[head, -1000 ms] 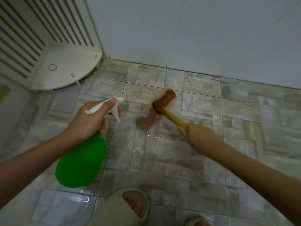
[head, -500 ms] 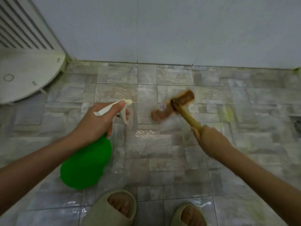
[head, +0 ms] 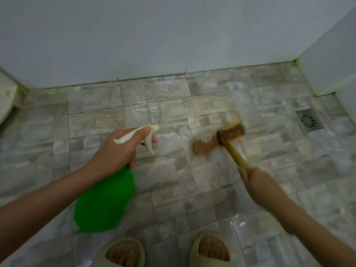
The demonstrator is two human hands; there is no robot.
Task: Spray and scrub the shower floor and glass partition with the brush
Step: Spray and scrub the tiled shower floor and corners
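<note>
While the left hand (head: 119,151) curls firmly around the neck of a green spray bottle (head: 105,199), its thumb lies along the top of the white spray head (head: 134,134) and one fingertip shows beside the hanging trigger; whether the trigger is being squeezed cannot be told. The bottle's round body hangs below the wrist, at about seven o'clock from the middle of the view, with the nozzle pointing toward one o'clock. The right hand (head: 258,182), at about four o'clock, is closed in a fist around the near end of a yellow wooden handle (head: 234,153), which slants up toward eleven o'clock to the brush (head: 217,139). The brown brush head lies crosswise on the shower floor (head: 173,185), just right of the nozzle and a little above centre, blurred with motion. Pale yellowish smears mark the tiles around it. The floor is grey and beige stone-look tile, and wet glints show near the nozzle and at five o'clock. A square metal drain (head: 309,120) sits in the floor at two o'clock, well apart from the brush. A plain white wall (head: 154,35) fills the top of the view from ten to two o'clock. At six o'clock, two feet in pale open-toed slippers (head: 211,249) stand on the tiles.
</note>
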